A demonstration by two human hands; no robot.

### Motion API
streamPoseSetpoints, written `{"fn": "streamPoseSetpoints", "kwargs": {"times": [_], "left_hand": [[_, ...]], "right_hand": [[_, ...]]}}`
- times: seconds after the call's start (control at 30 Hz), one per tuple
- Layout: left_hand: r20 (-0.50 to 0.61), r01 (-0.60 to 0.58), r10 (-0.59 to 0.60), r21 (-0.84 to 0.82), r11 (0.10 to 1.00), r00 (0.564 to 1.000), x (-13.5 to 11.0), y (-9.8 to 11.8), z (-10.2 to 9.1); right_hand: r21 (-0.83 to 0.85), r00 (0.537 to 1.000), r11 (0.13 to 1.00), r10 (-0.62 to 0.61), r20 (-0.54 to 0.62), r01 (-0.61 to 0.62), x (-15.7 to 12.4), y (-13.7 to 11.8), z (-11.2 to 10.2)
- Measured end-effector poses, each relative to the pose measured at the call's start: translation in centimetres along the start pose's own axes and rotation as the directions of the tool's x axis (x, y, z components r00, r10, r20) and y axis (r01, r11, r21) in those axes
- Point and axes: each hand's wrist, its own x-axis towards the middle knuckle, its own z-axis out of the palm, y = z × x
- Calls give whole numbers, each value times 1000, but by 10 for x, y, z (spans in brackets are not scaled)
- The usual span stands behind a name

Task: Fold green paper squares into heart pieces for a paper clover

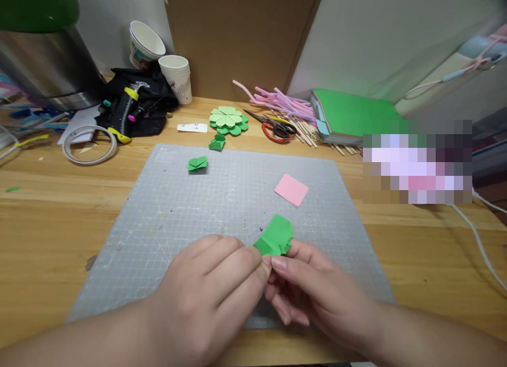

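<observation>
Both my hands hold one folded piece of green paper (277, 235) above the near part of a grey cutting mat (150, 224). My left hand (217, 285) is closed on its lower left side, knuckles up, hiding that part of the paper. With thumb and fingers my right hand (312, 282) pinches the lower right edge. A square stack of pink paper (292, 190) lies on the mat just beyond. Farther off are two small folded green paper pieces, one on the mat (197, 164) and another (217, 142) at its far edge.
Behind the mat are a layered green paper flower (227, 119), scissors (277, 128), pink straws (281, 103), wooden sticks (304, 132) and a green book (356, 113). At left stand a tape roll (89, 145), a black-and-yellow tool (123, 113) and paper cups (176, 76). A white cable (477, 240) runs along the right.
</observation>
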Motion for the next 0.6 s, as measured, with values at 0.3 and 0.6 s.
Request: {"fn": "streamPoseSetpoints", "kwargs": {"times": [0.3, 0.6], "left_hand": [[272, 623, -634, -654, 429, 724, 4, 7, 9], [597, 686, -632, -714, -138, 494, 14, 9, 12]], "right_hand": [[-380, 985, 914, -169, -31, 145, -1, -3, -6], [-378, 982, 908, -189, 10, 179, 3, -8, 1]]}}
